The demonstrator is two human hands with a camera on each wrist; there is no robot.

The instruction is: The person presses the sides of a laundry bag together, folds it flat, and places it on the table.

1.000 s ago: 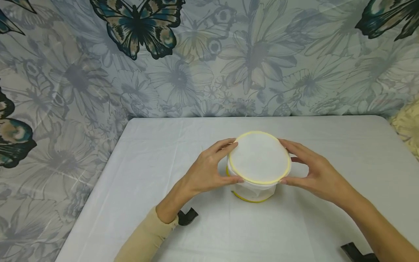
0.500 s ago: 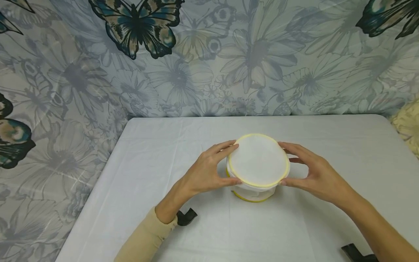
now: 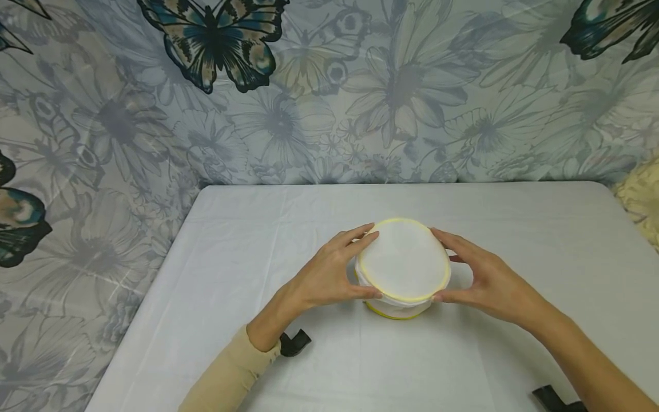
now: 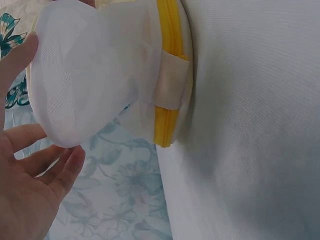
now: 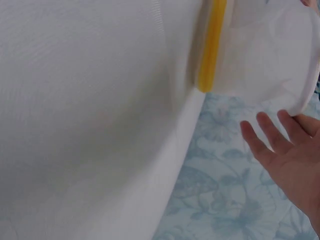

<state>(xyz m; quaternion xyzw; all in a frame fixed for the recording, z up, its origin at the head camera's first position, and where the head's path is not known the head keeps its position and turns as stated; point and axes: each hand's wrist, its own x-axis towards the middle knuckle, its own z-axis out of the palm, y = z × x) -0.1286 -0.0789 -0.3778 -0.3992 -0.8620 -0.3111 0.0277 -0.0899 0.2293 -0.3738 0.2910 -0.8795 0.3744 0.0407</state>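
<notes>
A round white mesh laundry bag (image 3: 404, 260) with yellow edging stands on the white-covered table. Its flat top is tilted toward me, and its side is slack and bunched below. In the left wrist view, a yellow zipper (image 4: 170, 27) runs round its base, with a pale fabric tab (image 4: 171, 80) across it. My left hand (image 3: 329, 272) holds the top rim on the left, thumb at the front and fingers farther back. On the opposite side, my right hand (image 3: 484, 280) holds the same rim between thumb and fingers, its other fingers spread in the right wrist view.
The white cloth-covered table (image 3: 247, 246) extends round the bag on all sides. Behind it is a wall covering (image 3: 329, 114) with flowers and butterflies. Black straps (image 3: 295, 343) show at both wrists. A cream textured thing (image 3: 640, 194) stands at the right edge.
Both hands have lowered the bag's top toward the table and slightly toward me, so its side is shorter. The right hand has also shifted a little left.
</notes>
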